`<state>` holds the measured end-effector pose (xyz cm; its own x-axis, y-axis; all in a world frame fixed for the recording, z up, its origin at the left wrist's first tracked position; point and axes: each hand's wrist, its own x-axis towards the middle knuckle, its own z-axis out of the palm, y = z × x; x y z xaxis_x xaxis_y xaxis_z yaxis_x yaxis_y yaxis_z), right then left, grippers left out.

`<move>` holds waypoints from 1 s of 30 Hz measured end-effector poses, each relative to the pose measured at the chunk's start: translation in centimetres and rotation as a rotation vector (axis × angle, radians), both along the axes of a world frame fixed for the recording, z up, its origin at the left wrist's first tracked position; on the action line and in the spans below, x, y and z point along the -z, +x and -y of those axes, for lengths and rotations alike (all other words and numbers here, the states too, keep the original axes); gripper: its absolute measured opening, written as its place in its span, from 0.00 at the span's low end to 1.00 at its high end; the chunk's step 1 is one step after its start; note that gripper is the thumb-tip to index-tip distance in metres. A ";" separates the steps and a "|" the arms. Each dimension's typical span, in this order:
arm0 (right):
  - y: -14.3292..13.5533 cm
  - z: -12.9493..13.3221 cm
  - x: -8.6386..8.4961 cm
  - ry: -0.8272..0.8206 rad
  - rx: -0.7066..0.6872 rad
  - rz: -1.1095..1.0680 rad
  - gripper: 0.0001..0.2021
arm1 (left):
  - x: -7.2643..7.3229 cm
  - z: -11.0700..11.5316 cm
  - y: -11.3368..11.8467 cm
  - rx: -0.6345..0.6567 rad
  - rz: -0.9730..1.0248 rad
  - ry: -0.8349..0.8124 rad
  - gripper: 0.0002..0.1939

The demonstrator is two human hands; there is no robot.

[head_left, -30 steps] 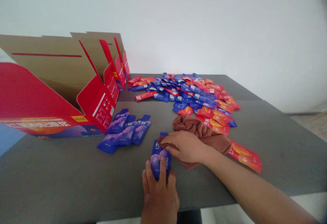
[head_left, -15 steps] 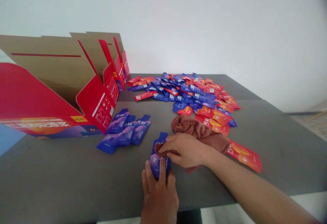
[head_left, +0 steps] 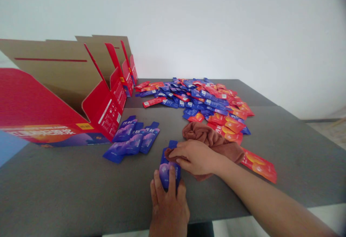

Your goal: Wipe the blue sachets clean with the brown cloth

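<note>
I note a matt grey tabletop (head_left: pixel 67 190) with open cardboard boxes (head_left: pixel 105 116), red-printed, brown inside, at the person's left. The heap (head_left: pixel 194 96) of slick, flat pouches appears left to do. Crumpled, soft brown cloth (head_left: pixel 218 143) is pinched in the right hand (head_left: pixel 198 156). A small blue group (head_left: pixel 132 139) looks done. The left hand (head_left: pixel 169 202), fingers spread, presses the near end of one blue pouch (head_left: pixel 164 174); its wiping appears unfinished.

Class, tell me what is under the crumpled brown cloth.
The brown cloth partly hides a flat blue pouch and, rightward, a red-orange pouch; anything under its bunched middle is covered.
</note>
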<state>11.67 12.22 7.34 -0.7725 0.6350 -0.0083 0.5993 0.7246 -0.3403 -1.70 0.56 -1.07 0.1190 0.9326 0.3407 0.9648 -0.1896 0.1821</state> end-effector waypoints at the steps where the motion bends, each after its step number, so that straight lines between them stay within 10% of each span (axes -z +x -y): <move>1: 0.0 0.1 -0.1 -0.008 -0.021 -0.008 0.13 | 0.1 0.0 0.0 0.000 -0.001 0.009 0.14; 30: 0.0 0.1 -0.1 -0.027 -0.058 -0.023 0.13 | -0.2 0.0 0.0 0.004 0.025 -0.017 0.17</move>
<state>11.67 12.11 7.42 -0.8082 0.5888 -0.0070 0.5484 0.7483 -0.3732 -1.65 0.57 -0.91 0.1146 0.9379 0.3275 0.9590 -0.1905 0.2099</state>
